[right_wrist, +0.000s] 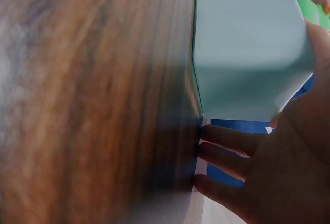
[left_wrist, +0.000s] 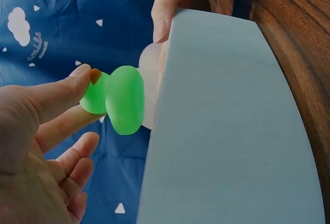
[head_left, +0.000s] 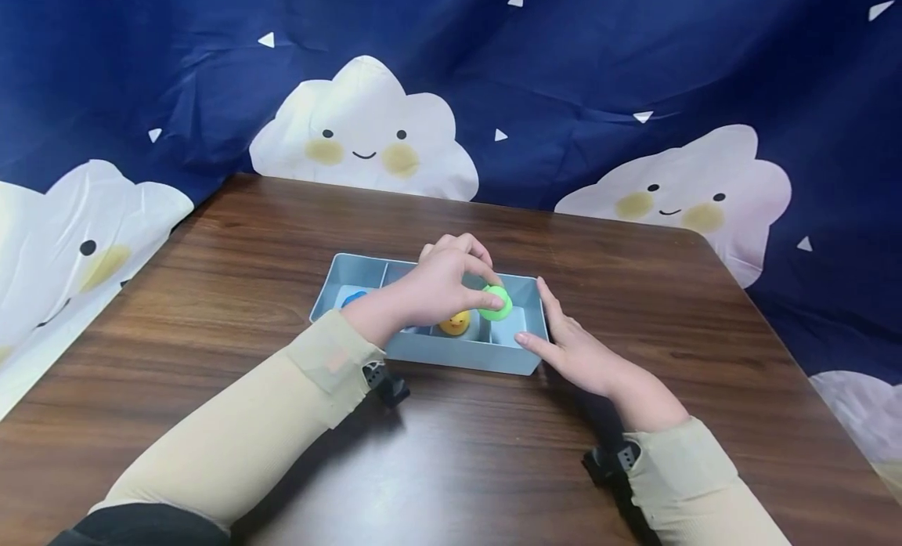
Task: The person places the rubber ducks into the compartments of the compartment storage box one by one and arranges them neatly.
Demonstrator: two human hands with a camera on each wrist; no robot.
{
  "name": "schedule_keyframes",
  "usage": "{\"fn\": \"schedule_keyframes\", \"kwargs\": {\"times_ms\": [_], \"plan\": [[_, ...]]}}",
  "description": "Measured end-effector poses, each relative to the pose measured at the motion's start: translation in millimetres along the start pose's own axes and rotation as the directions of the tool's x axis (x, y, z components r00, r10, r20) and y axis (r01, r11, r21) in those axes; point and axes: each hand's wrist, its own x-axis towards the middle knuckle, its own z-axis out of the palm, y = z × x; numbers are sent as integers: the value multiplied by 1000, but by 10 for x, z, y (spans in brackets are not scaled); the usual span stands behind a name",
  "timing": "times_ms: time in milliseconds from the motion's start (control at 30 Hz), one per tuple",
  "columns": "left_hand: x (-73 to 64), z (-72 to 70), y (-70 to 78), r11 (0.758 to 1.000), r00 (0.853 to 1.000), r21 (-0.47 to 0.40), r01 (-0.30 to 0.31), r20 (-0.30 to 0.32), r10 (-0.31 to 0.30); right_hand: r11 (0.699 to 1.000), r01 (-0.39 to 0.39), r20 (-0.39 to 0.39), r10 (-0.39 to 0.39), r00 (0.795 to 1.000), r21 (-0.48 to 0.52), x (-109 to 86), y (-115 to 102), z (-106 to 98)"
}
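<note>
My left hand [head_left: 444,278] pinches a green rubber duck [left_wrist: 125,100] between thumb and forefinger, with its orange beak beside the thumb tip. In the head view this duck overlaps the right part of a light blue divided box [head_left: 458,353]. My right hand [head_left: 583,356] holds the box's right end, thumb over the rim and forefinger along the outside; the other fingers [right_wrist: 227,137] spread beside the end wall, tips near the table. A yellow duck [head_left: 455,323] sits in a middle compartment. Something blue [head_left: 352,297] shows in the left compartment, partly behind my left wrist.
The box stands on a brown wood-grain table [head_left: 620,283]. Behind it hangs a dark blue cloth [head_left: 535,76] with smiling clouds. Small black cameras are strapped at both wrists, close to the tabletop.
</note>
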Motion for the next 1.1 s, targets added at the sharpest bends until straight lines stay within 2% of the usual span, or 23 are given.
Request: {"fn": "schedule_keyframes", "kwargs": {"times_ms": [367,533,833,1100], "plan": [[111,119,-61,1000,1000,-10,13,-20,-14,1000,11,12,-11,1000,0,6,8,39],[150,162,-77,1000,1000,-18,23,-10,-23,1000,9,8,-9,1000,-2,-5,4,37],[201,243,-24,1000,1000,14,15,11,-15,1000,1,11,-1,1000,-3,-16,7,25],[222,324,24,999,999,33,35,36,-36,1000,18,6,-19,1000,10,-19,12,31]]}}
